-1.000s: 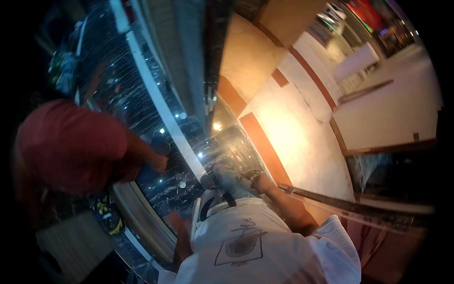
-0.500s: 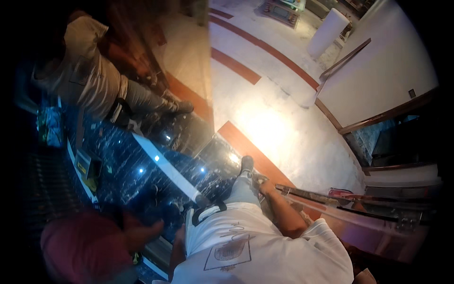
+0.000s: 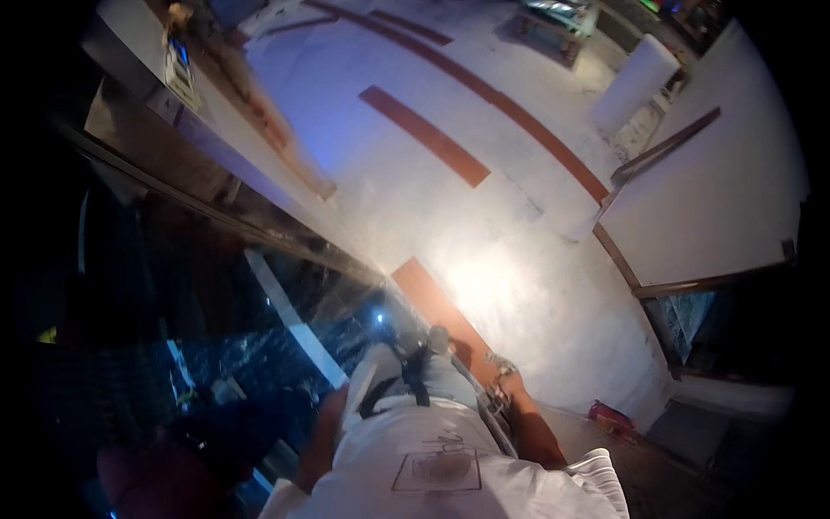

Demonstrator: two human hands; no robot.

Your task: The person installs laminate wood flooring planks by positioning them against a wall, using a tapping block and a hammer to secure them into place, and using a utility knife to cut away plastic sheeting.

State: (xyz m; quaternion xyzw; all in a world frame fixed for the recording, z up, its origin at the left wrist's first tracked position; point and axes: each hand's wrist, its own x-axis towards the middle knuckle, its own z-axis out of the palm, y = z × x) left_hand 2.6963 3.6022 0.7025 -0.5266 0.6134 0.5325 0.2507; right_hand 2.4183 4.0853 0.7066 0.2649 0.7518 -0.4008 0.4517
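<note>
My right hand is low in front of my right thigh, its fingers curled at the upper end of a narrow, dark-edged strip. Blur hides what exactly it grips. Beneath and beyond that hand, a reddish-brown plank lies on the pale floor. My left hand hangs beside my left hip in shadow, its fingers not visible. Close to it, a pale strip crosses the dark, marble-patterned floor.
More reddish-brown planks lie across the pale floor. A white roll stands at the far right, near a white panel. A long low ledge runs along the left. A person in dark red is at lower left.
The view has shifted, and the reflective panel with a person's reflection at left is gone from sight. The long panel beside my right arm no longer extends right. My right hand appears lower.
</note>
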